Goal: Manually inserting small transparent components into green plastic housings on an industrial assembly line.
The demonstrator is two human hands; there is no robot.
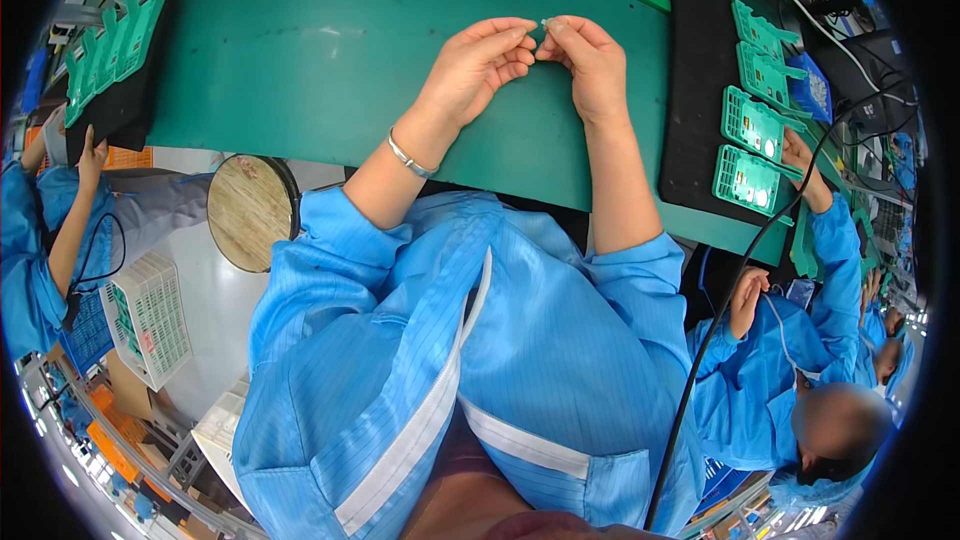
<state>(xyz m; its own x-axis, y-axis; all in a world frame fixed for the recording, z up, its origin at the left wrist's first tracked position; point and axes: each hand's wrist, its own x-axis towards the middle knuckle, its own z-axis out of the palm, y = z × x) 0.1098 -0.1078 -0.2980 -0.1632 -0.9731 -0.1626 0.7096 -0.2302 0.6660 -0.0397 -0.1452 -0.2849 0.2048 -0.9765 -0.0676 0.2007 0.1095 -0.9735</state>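
Both my hands are raised over the green tabletop (330, 70), fingertips almost meeting. My left hand (478, 68), with a silver bangle (408, 154) on its wrist, is closed in a pinch of thumb and forefinger. Whatever sits in that pinch is too small to make out. My right hand (592, 65) is closed the same way. A tiny pale bit (544, 24) shows at its fingertips, between the two hands; its kind cannot be told.
On the right, green plastic fixtures (750, 124) stand on a black mat (697, 90), with a co-worker's hand (797, 152) at them. More green fixtures (118, 45) are at far left beside another person. A round stool (250, 212) and a white crate (152, 320) are at lower left.
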